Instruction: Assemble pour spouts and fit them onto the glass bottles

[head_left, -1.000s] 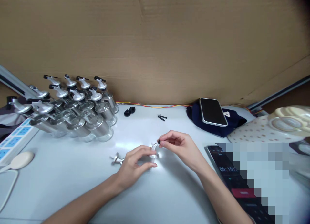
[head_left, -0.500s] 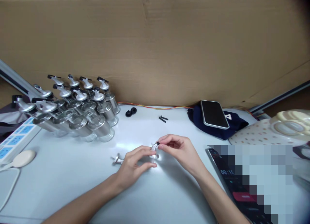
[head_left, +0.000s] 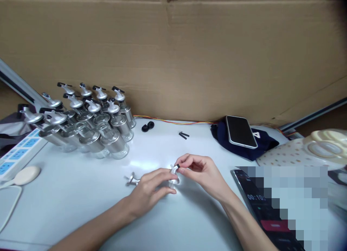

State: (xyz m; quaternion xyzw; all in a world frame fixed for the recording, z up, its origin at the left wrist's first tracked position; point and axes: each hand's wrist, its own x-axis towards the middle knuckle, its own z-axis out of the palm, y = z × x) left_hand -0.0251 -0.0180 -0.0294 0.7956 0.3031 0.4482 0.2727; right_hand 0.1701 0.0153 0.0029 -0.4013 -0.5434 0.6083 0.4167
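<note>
Low over the table, my left hand (head_left: pixel 151 187) is closed around a silver bottle pourer spout (head_left: pixel 174 170), thumb below and fingers along its near side. My right hand (head_left: pixel 206 173) pinches at the spout's tip, where a small black piece (head_left: pixel 177 166) shows against the thumb and fingers. A second pourer spout (head_left: pixel 132 179) lies on the table just left of my left hand, partly hidden behind it. Beyond my hands are several thin black strips (head_left: pixel 184 135) and a couple of round black parts (head_left: pixel 148 126).
Several glass-and-metal bottles (head_left: pixel 115 142) with silver pourers are grouped at the left beside a power strip (head_left: pixel 18 153). At the right are a phone (head_left: pixel 241 131) on dark blue cloth (head_left: pixel 235 148), a dotted bag (head_left: pixel 284 153) and a second phone (head_left: pixel 251 204). Cardboard (head_left: pixel 173 55) rises behind.
The camera view has shifted slightly. My left hand keeps its hold on the pourer spout and my right hand stays pinched at its tip; little else differs.
</note>
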